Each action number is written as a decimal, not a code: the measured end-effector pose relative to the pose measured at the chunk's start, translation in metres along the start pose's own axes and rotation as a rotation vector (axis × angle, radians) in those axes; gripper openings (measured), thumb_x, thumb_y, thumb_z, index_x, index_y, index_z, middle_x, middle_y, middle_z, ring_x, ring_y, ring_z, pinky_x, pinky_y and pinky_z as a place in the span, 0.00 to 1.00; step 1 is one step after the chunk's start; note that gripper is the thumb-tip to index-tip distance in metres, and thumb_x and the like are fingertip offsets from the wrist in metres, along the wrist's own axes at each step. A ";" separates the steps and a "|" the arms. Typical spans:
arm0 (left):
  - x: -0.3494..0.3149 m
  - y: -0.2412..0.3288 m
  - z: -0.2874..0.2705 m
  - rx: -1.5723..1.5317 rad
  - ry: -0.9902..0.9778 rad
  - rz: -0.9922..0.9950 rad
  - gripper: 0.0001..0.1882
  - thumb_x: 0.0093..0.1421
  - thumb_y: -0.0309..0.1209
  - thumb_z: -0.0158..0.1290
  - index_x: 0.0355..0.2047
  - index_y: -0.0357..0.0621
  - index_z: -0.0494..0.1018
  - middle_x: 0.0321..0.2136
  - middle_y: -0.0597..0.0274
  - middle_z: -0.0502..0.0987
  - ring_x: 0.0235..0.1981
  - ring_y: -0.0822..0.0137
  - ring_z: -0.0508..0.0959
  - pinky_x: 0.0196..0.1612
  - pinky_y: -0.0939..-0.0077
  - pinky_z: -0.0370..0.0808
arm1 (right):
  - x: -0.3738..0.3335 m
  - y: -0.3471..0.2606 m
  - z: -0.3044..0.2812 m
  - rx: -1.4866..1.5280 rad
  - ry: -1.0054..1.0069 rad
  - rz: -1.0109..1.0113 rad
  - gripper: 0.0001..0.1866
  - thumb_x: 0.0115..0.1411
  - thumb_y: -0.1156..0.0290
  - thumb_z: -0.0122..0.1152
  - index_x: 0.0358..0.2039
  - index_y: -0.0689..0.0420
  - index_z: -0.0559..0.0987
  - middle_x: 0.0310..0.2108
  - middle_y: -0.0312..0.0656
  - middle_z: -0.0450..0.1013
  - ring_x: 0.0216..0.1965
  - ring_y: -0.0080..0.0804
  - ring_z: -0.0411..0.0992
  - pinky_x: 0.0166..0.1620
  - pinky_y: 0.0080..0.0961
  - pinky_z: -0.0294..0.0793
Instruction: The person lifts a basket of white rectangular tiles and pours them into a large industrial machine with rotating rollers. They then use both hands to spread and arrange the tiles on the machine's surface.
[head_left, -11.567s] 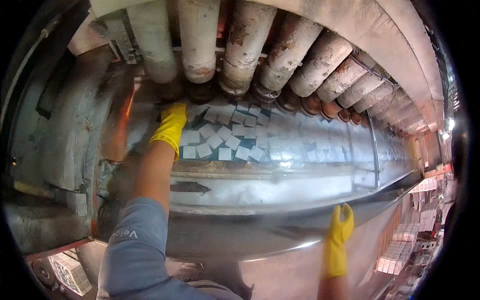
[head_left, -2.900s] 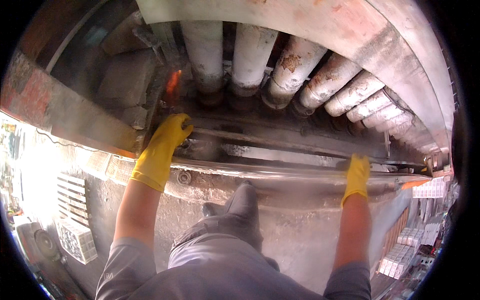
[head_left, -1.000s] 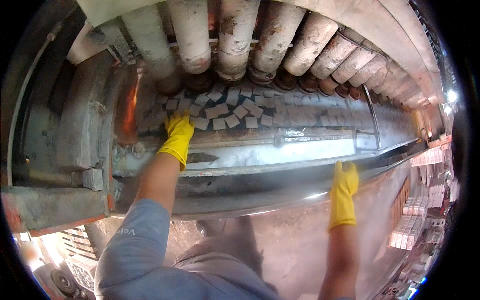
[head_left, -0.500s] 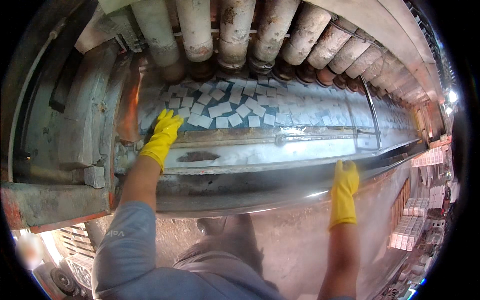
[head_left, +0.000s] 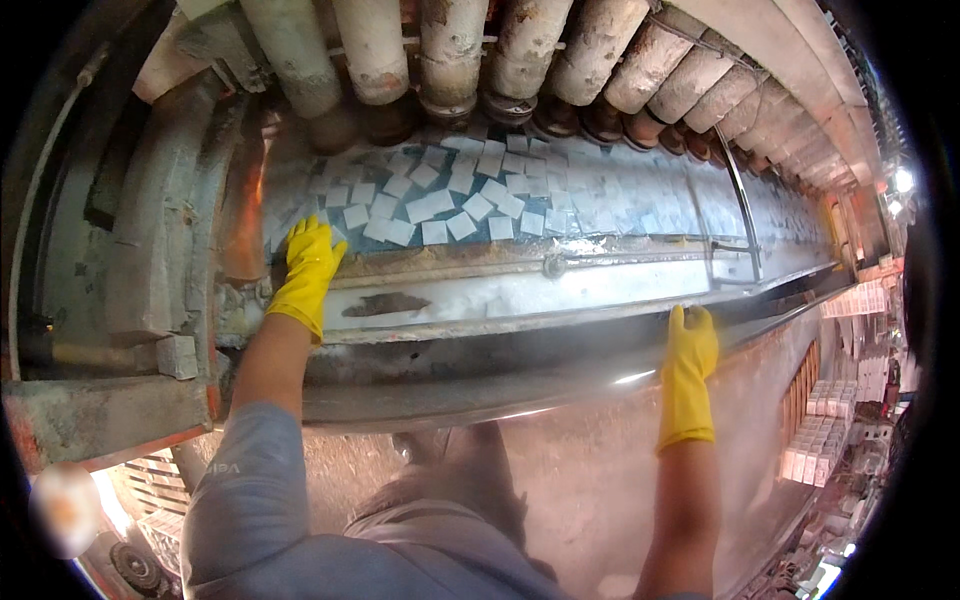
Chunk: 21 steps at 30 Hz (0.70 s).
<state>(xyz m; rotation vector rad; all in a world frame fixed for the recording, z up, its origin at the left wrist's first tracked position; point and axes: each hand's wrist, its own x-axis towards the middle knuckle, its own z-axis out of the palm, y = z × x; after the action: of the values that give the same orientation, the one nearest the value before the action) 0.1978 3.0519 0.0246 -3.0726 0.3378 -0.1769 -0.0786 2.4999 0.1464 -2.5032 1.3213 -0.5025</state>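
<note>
My left hand (head_left: 308, 265), in a yellow rubber glove, reaches over the front ledge to the left end of a wet bed (head_left: 560, 222). Many pale square tiles (head_left: 434, 232) are scattered there. Its fingers are stretched out over the tiles at that end, and I see nothing held in them; the fingertips partly cover what lies beneath. My right hand (head_left: 690, 345), gloved in the same yellow, has its fingers curled at the dark metal edge (head_left: 770, 310) of the machine's front, well to the right. The grip itself is partly hidden.
A row of thick, crusted cylinders (head_left: 455, 60) hangs above the far side of the bed. An upright metal bar (head_left: 741, 200) crosses it at the right. Heavy framework (head_left: 150, 220) stands at the left. Stacked pale blocks (head_left: 815, 440) sit on the right.
The view has shifted slightly, so the machine appears further up and left. My left hand has drawn a little left and back toward me over the tiles. My right hand stays at the metal edge.
</note>
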 end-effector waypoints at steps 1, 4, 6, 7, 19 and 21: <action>0.000 -0.011 0.008 -0.015 -0.013 0.047 0.25 0.57 0.40 0.60 0.53 0.44 0.75 0.59 0.47 0.72 0.61 0.47 0.69 0.65 0.53 0.63 | 0.000 -0.003 0.001 0.017 -0.009 -0.003 0.28 0.60 0.49 0.61 0.52 0.58 0.80 0.49 0.46 0.80 0.51 0.44 0.77 0.54 0.36 0.73; 0.003 -0.050 0.041 -0.045 0.006 0.231 0.22 0.56 0.35 0.59 0.50 0.43 0.77 0.57 0.49 0.75 0.59 0.49 0.72 0.64 0.51 0.63 | 0.001 -0.009 0.003 0.057 -0.027 -0.004 0.28 0.60 0.49 0.61 0.52 0.57 0.80 0.48 0.46 0.80 0.50 0.44 0.77 0.54 0.36 0.73; 0.010 -0.067 0.046 -0.046 0.099 0.414 0.21 0.55 0.34 0.58 0.50 0.43 0.77 0.57 0.50 0.76 0.59 0.48 0.72 0.64 0.51 0.63 | 0.005 -0.008 0.006 0.067 -0.020 0.004 0.28 0.60 0.49 0.62 0.52 0.57 0.80 0.48 0.46 0.80 0.50 0.44 0.77 0.53 0.37 0.73; 0.015 -0.066 0.047 -0.038 0.125 0.398 0.21 0.55 0.33 0.57 0.50 0.44 0.77 0.57 0.50 0.76 0.60 0.48 0.72 0.65 0.51 0.63 | 0.004 -0.013 0.005 0.051 -0.026 0.006 0.28 0.60 0.49 0.62 0.52 0.57 0.81 0.48 0.46 0.80 0.50 0.45 0.77 0.53 0.37 0.73; 0.090 0.018 -0.005 0.036 -0.191 0.159 0.31 0.65 0.37 0.51 0.68 0.47 0.61 0.69 0.53 0.61 0.69 0.52 0.61 0.71 0.55 0.55 | 0.039 -0.064 0.016 0.002 -0.031 -0.006 0.29 0.60 0.48 0.61 0.52 0.57 0.80 0.49 0.46 0.80 0.51 0.45 0.77 0.53 0.37 0.73; 0.105 -0.003 0.002 0.075 -0.167 0.162 0.32 0.64 0.39 0.52 0.68 0.47 0.61 0.69 0.53 0.61 0.69 0.51 0.60 0.71 0.55 0.54 | 0.051 -0.088 0.022 0.024 -0.031 -0.028 0.29 0.60 0.48 0.61 0.52 0.57 0.80 0.49 0.46 0.80 0.51 0.45 0.77 0.54 0.37 0.73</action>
<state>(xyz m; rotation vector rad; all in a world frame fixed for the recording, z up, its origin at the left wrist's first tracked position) 0.3011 3.0322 0.0341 -2.9424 0.5542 0.0718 0.0228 2.5075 0.1696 -2.5028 1.2628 -0.4804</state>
